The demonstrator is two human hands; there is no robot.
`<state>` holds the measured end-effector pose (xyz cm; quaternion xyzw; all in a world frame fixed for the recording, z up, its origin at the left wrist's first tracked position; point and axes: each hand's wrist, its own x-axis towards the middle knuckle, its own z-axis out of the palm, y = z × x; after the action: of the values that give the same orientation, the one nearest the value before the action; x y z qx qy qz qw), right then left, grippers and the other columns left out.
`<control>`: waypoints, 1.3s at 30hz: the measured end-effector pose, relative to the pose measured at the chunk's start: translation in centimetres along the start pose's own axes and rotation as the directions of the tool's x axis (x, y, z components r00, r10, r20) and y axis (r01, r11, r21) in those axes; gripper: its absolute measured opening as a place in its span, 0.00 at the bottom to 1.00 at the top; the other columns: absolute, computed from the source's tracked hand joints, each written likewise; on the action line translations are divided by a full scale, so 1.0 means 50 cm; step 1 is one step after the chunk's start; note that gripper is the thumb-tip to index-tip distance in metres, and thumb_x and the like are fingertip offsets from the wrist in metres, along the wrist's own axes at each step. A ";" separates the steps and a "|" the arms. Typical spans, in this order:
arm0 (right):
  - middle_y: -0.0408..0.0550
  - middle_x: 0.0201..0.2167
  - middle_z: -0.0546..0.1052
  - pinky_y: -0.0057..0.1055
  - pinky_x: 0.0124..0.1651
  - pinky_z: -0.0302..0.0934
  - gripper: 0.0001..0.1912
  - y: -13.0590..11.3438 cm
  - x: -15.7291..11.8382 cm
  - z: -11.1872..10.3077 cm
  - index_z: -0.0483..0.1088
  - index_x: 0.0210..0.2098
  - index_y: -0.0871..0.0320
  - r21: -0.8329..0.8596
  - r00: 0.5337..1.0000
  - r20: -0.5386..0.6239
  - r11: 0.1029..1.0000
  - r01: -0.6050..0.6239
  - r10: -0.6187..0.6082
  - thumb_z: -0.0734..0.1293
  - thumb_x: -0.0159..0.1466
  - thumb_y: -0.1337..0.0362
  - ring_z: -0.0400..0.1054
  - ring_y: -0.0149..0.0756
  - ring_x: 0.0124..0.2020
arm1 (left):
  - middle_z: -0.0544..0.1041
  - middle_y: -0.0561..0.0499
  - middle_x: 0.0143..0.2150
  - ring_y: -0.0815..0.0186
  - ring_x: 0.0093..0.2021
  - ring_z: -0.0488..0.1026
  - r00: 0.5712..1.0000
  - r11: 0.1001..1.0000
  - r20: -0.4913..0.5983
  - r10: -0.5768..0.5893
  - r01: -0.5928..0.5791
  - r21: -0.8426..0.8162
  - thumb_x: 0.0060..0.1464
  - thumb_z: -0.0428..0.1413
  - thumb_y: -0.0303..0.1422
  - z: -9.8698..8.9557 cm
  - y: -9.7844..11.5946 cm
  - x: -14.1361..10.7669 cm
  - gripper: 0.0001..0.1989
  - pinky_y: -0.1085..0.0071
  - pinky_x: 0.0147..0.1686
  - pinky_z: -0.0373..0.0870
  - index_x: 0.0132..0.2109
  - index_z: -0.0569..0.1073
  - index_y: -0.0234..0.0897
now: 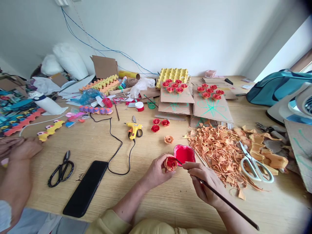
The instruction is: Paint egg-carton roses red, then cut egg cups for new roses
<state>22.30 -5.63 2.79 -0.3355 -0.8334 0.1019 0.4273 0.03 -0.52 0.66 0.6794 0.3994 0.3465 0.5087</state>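
My left hand (158, 174) is closed round an orange rose (171, 164) whose inner petals are painted red. A long dark paintbrush (226, 201) is gripped in my right hand (207, 182), its tip at the rose's edge. Just behind both hands sits a small dish of red paint (184, 153). One unpainted orange rose (168, 139) lies beyond the dish on the left, and a cluster of red roses (156, 128) rests farther back.
Orange scraps (216, 149) and white-handled scissors (255, 165) lie right. Cardboard sheets (212, 107) bear several red roses. Left are a phone (85, 188), black scissors (61, 170) and a yellow glue gun (134, 129) with its cord. A co-worker's hands (24, 148) are at far left.
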 end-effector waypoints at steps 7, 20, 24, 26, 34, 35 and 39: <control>0.57 0.51 0.79 0.35 0.48 0.74 0.20 0.004 -0.009 -0.003 0.64 0.54 0.54 -0.018 1.000 -0.006 1.000 0.011 -0.011 0.61 0.66 0.78 0.77 0.38 0.50 | 0.80 0.44 0.47 0.59 0.46 0.77 1.000 0.998 0.003 -0.006 0.006 -0.060 0.50 0.62 0.26 -0.001 -0.004 0.002 0.19 0.67 0.46 0.75 0.51 0.74 0.34; 0.49 0.39 0.79 0.32 0.42 0.72 0.08 0.014 0.011 0.005 0.68 0.47 0.54 -0.130 0.970 -0.162 0.971 -0.203 0.181 0.62 0.71 0.71 0.78 0.38 0.39 | 0.80 0.46 0.47 0.60 0.47 0.78 0.998 0.999 -0.049 0.041 -0.040 0.017 0.49 0.62 0.23 -0.004 -0.003 0.004 0.19 0.70 0.47 0.74 0.49 0.74 0.35; 0.46 0.34 0.79 0.31 0.36 0.70 0.04 0.023 0.009 0.016 0.69 0.44 0.54 -0.173 0.959 -0.169 0.951 -0.257 0.228 0.63 0.72 0.67 0.77 0.37 0.32 | 0.80 0.47 0.47 0.61 0.47 0.78 0.995 0.996 -0.086 0.058 -0.051 0.079 0.47 0.61 0.21 -0.003 -0.002 0.004 0.20 0.69 0.49 0.73 0.49 0.74 0.36; 0.46 0.34 0.79 0.30 0.35 0.70 0.03 0.025 0.010 0.018 0.69 0.43 0.54 -0.147 0.954 -0.173 0.951 -0.271 0.245 0.63 0.72 0.67 0.77 0.36 0.31 | 0.80 0.47 0.47 0.60 0.47 0.78 0.994 0.994 -0.092 0.067 -0.058 0.092 0.47 0.61 0.21 -0.003 -0.003 0.004 0.19 0.69 0.48 0.73 0.48 0.74 0.37; 0.46 0.32 0.80 0.27 0.32 0.73 0.03 0.018 0.008 0.010 0.70 0.43 0.54 0.085 0.885 -0.254 0.921 -0.381 0.390 0.65 0.72 0.67 0.80 0.35 0.30 | 0.80 0.46 0.47 0.60 0.47 0.78 0.994 0.994 -0.093 0.060 -0.052 0.093 0.46 0.61 0.21 -0.003 -0.006 0.005 0.21 0.67 0.49 0.73 0.49 0.74 0.36; 0.47 0.33 0.81 0.28 0.33 0.74 0.03 0.017 0.007 0.009 0.70 0.43 0.54 0.145 0.867 -0.281 0.911 -0.386 0.412 0.64 0.72 0.67 0.80 0.36 0.31 | 0.80 0.46 0.47 0.59 0.47 0.78 0.994 0.996 -0.092 0.055 -0.048 0.081 0.46 0.62 0.21 -0.003 -0.007 0.005 0.21 0.67 0.49 0.73 0.49 0.74 0.36; 0.52 0.41 0.80 0.33 0.39 0.77 0.05 0.013 0.005 0.011 0.70 0.46 0.53 0.323 0.817 -0.382 0.891 -0.320 0.432 0.63 0.73 0.67 0.81 0.39 0.38 | 0.80 0.45 0.48 0.59 0.48 0.78 0.998 1.000 -0.063 0.028 -0.028 0.007 0.48 0.63 0.24 -0.005 -0.010 0.004 0.20 0.67 0.49 0.74 0.50 0.74 0.35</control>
<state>22.08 -4.92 2.33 -0.4535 -0.6110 0.2074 0.6148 -0.17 -0.16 0.24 0.6751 0.4067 0.3739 0.4889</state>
